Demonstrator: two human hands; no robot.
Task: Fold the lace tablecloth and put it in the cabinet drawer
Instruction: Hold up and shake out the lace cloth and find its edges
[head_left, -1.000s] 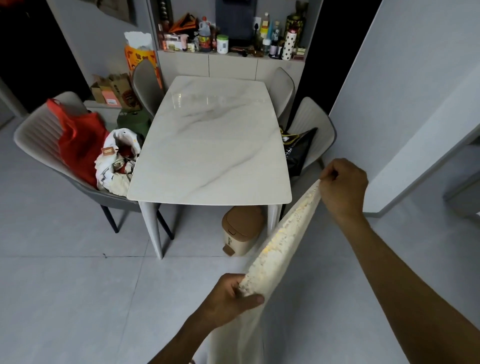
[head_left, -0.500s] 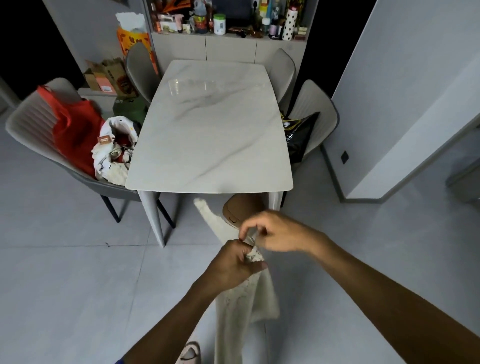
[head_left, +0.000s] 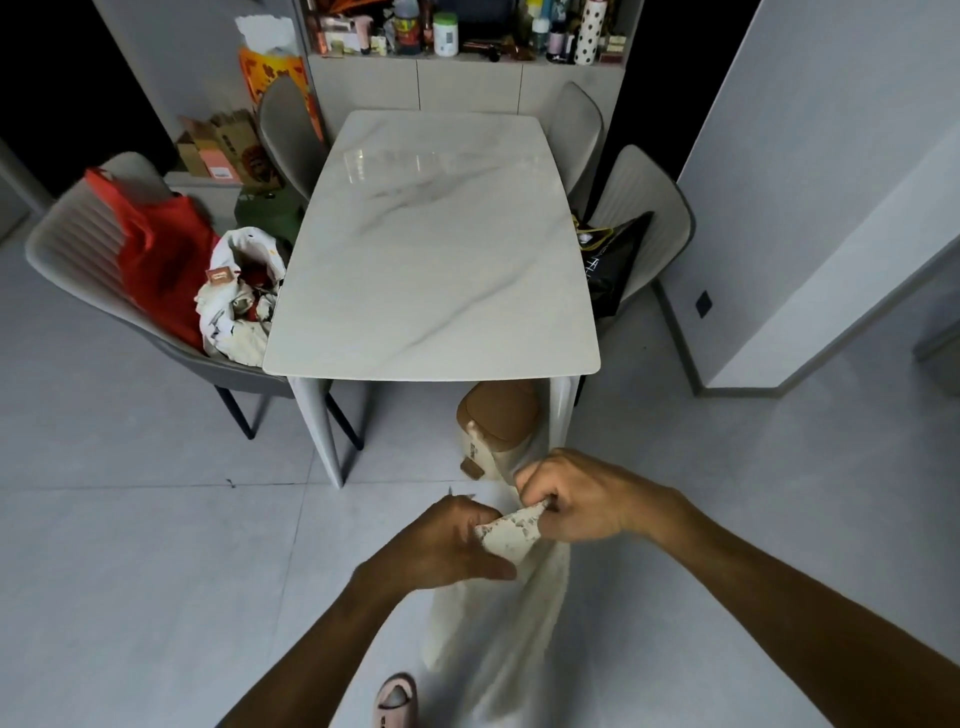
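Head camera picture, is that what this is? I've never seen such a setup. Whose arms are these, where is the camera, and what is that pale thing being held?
There is no machine here: a person wears one wide camera on the head, so you look forward and down along their own arms. The left hand and the right hand are close together in front of the body, both pinching the top of a pale lace tablecloth, which hangs down toward the floor. Beyond them stands a white marble table with chairs around it. A red bag sits on the chair at the left, a small bin with a brown lid stands under the table's near edge, and a shelf of bottles is at the back.
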